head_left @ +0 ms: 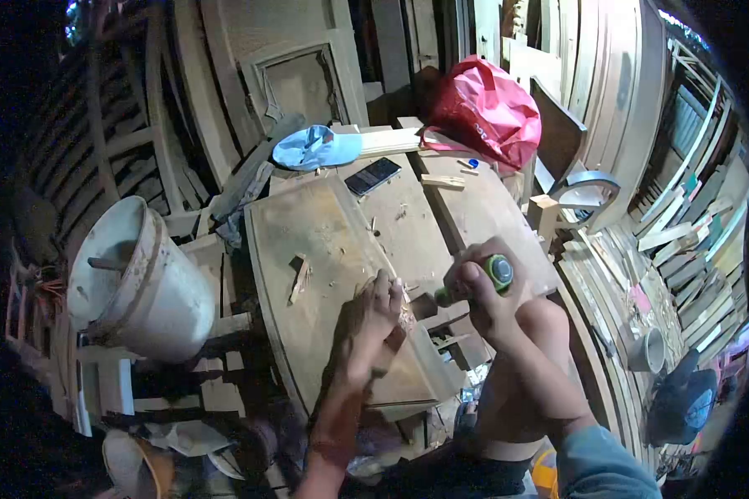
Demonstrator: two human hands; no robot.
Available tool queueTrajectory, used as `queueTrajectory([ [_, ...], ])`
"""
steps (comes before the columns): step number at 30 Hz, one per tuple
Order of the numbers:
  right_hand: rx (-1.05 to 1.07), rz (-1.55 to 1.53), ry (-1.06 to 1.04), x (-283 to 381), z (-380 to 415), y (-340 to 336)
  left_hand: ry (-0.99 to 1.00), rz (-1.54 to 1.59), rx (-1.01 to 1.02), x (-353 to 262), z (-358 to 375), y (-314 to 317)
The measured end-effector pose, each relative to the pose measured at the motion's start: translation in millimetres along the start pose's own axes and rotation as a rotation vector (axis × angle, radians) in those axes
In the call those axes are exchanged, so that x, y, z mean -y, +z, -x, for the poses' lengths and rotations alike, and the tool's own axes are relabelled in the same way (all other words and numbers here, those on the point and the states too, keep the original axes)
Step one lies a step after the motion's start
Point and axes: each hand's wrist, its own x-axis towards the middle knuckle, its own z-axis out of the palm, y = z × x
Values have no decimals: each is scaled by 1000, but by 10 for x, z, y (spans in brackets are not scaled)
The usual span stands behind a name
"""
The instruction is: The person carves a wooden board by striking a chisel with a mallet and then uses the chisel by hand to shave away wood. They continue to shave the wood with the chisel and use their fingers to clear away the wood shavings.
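Observation:
My right hand [484,287] is wrapped around a green tool [500,271] with a round grey end facing up; its exact kind is not clear. A smaller green part of it shows left of the fist, beside a dark patch. My left hand [378,306] rests at the edge of a wooden panel [308,224], fingers bent and close together. What they grip is mostly hidden. Wood shavings [407,317] lie right beside these fingers, and a reddish-brown piece of wood [386,349] shows below the hand.
A phone [373,176], a blue cap [317,148] and a red bag [491,112] lie toward the back of the work surface. A wood splinter [300,280] sits on the panel. At left stands a white bucket [162,287]; stacked wood strips [595,291] lie at right.

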Motion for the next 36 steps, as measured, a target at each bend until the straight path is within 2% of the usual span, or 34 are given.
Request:
queueTrajectory([
  [1, -14, 47, -29, 0, -7, 21, 136, -109, 69, 61, 52, 22],
  [2, -63, 19, -9, 3, -12, 54, 6, 9, 237, 91, 71, -15],
  [3, -73, 20, -8, -11, -18, 54, 12, 12, 245, 22, -6, -88],
  [5, -122, 29, 27, -65, -32, 23, -351, 336, 339, -106, -169, -173],
  [7, -103, -39, 32, -121, -42, -14, -358, 409, 316, -32, -87, -16],
  [9, -128, 46, 18, -172, -50, -24, -467, 463, 373, -88, -149, -144],
  [13, -169, -8, 9, -208, -119, -42, -367, 506, 279, -48, -206, -131],
  [15, -182, -40, -2, -218, -138, -38, -378, 560, 263, -79, -257, -190],
  [18, -146, 0, -58, -213, -169, -56, -269, 592, 170, -37, -237, -138],
  [23, -103, -124, -84, -315, -166, -55, -391, 590, 197, 51, -144, -61],
  [24, -106, -113, -83, -345, -150, -62, -540, 678, 198, 45, -104, 24],
  [25, -110, -101, -81, -356, -136, -65, -539, 678, 197, 76, -68, 66],
  [27, -168, -119, -49, -288, -140, 13, -391, 661, 132, -5, -141, -29],
  [28, -181, -93, -55, -266, -139, 24, -391, 665, 130, -18, -149, -47],
  [30, -195, -66, -63, -228, -129, 41, -245, 532, 95, -18, -145, -72],
  [33, -228, -85, -8, -218, -115, 64, -281, 528, 100, -16, -124, -56],
  [36, -222, 106, -31, -322, -119, 41, -323, 475, 150, -46, -149, -109],
])
